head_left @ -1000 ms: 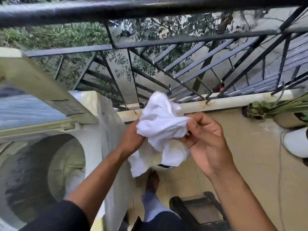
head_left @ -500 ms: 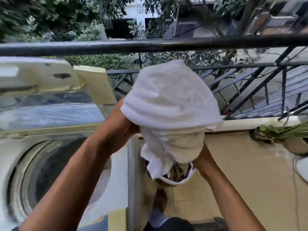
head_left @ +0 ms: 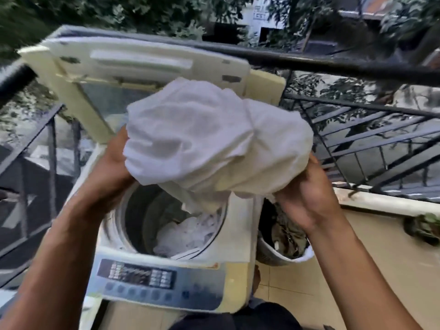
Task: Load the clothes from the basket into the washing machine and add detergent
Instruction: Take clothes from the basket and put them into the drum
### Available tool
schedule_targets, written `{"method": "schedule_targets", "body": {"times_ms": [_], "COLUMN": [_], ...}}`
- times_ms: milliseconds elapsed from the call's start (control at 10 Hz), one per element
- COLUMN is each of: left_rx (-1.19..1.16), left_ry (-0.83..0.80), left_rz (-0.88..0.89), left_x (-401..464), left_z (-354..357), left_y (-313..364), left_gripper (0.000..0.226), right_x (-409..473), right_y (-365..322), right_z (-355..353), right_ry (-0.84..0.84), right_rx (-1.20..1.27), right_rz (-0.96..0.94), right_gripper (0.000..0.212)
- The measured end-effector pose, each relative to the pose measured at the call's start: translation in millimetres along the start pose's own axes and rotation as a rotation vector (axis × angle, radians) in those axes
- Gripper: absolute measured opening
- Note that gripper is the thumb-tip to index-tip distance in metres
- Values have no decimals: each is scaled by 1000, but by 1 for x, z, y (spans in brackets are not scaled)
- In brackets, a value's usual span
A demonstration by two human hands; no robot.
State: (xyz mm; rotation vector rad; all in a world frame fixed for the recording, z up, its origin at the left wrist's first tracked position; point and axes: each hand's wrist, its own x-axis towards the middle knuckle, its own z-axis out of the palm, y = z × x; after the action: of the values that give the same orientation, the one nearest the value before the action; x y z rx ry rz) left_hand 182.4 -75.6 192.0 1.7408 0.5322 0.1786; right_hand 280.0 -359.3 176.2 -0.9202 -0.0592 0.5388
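A bundled white garment hangs over the open drum of a cream top-loading washing machine, whose lid stands raised behind it. My left hand grips the bundle's left side. On the right, my right hand holds its lower edge with curled fingers. White laundry lies at the bottom of the drum. To the right of the machine, on the floor, stands the basket with dark clothes inside.
A black metal balcony railing runs behind the machine and down both sides. A low white ledge and a potted plant lie at the right. The control panel faces me at the machine's front. Beige floor tiles spread to the right.
Both hands carried the white garment leftward from beside the machine to above the drum opening. The view swung left, and the drum and control panel now sit below the bundle.
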Motion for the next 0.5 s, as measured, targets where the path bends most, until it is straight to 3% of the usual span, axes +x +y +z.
{"method": "schedule_targets", "body": {"times_ms": [100,200,400,500], "left_rx": [9,-22,52,100], "left_ry": [18,7,-110,15], "left_rz": [71,174,-29,-154], "left_x": [-9,-4,19,24], "left_z": [-33,-62,-78,-74], "left_y": [-8,-40,-117,-163], "left_gripper": [68,66,103,101], "right_x": [14,35,68,73], "right_y": [23,60,138,169], "right_z": [23,46,60,62], "right_ry": [-74,-51,141,238], "right_rx": [74,31,-329,-538], "right_rz": [53,103,232,463], "right_gripper": [90,70,31,23]}}
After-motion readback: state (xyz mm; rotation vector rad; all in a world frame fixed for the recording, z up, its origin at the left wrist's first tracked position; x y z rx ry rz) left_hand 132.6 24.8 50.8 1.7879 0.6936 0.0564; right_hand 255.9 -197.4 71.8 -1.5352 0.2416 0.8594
